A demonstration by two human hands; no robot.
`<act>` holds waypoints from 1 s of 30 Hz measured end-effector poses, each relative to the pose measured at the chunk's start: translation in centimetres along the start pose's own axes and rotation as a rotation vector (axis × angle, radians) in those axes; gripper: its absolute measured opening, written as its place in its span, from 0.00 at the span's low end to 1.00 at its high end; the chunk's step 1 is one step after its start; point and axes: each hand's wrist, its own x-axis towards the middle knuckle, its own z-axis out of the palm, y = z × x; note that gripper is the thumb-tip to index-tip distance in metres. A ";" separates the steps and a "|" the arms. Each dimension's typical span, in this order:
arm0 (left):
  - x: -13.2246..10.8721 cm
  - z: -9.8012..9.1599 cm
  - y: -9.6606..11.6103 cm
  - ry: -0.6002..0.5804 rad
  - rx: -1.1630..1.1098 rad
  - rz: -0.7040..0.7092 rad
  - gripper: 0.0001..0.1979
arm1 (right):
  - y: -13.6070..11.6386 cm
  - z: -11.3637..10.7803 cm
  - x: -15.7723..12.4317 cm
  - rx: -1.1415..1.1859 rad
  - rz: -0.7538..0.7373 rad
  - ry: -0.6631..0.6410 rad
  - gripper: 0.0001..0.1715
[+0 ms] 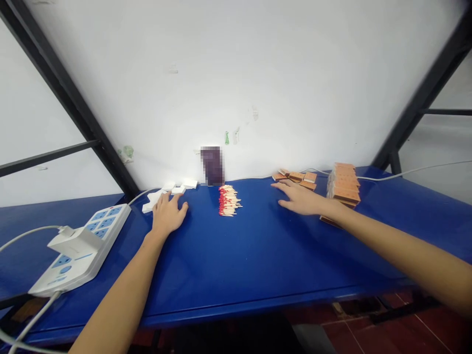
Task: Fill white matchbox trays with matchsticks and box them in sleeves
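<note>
A heap of red-tipped matches [228, 200] lies on the blue table [239, 255] near the wall. My left hand [167, 214] rests flat on the table, fingers spread, its fingertips touching some small white box trays [173, 190]. My right hand [300, 197] lies flat and open with its fingers stretched toward loose orange matchbox sleeves [297, 178]. A taller stack of orange matchbox sleeves [344, 183] stands just right of that wrist. Neither hand holds anything.
A white and blue power strip [83, 246] with a plugged-in adapter sits at the left, its cables trailing off the table. A dark blurred object [213, 166] leans on the white wall. Black frame struts rise at both sides. A white cable [405, 172] runs along the back right.
</note>
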 end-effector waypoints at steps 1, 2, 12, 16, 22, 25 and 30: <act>0.2 0.1 -0.7 0.013 0.019 -0.036 0.26 | 0.1 0.6 0.9 -0.033 0.066 -0.001 0.37; 0.4 0.2 -1.2 0.021 0.032 -0.071 0.27 | 0.0 1.0 1.6 -0.060 0.124 -0.010 0.37; 5.4 1.2 -2.5 0.067 0.065 -0.280 0.37 | -1.4 1.3 3.4 -0.055 0.256 -0.004 0.35; 9.0 1.7 -2.6 -0.091 -0.005 -0.486 0.48 | 1.2 -0.6 6.2 -0.013 0.464 0.073 0.35; 12.0 2.5 -0.5 -0.100 -0.143 -0.612 0.57 | 5.0 0.5 8.7 0.149 0.920 0.075 0.43; 12.2 3.0 0.3 -0.094 -0.135 -0.628 0.56 | 5.4 2.4 9.1 0.140 0.917 0.092 0.46; 11.1 3.5 0.6 -0.109 -0.050 -0.592 0.50 | 5.0 4.4 9.3 0.068 0.853 0.167 0.44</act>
